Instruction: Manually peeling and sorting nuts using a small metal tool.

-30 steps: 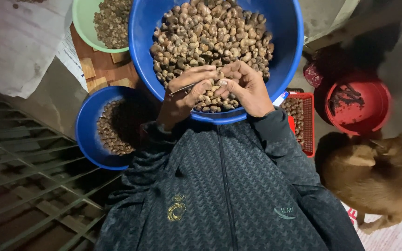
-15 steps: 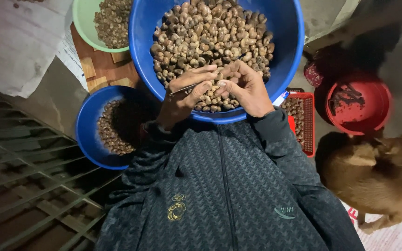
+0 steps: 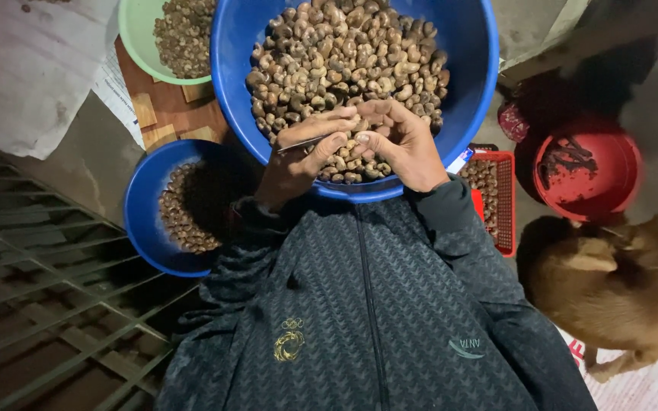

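A big blue basin (image 3: 231,99) heaped with brown shelled nuts (image 3: 344,53) rests in front of my chest. Both hands meet over its near edge. My left hand (image 3: 297,158) grips a thin metal pick (image 3: 303,143) that points toward the right hand. My right hand (image 3: 405,144) pinches a single nut (image 3: 360,128) between thumb and fingers, right at the pick's tip. My dark zipped jacket fills the lower part of the view and hides my lap.
A smaller blue bowl (image 3: 140,205) with nuts sits at my left, a green bowl (image 3: 132,38) beyond it on a wooden board (image 3: 169,106). A red mesh basket (image 3: 506,199) and red bowl (image 3: 627,176) stand right. A tan dog (image 3: 611,281) lies at right. A metal grate (image 3: 39,304) lies at left.
The hands stay over the basin's near edge. The fingers have shifted slightly around the nut, and the pick now shows more clearly in the left hand.
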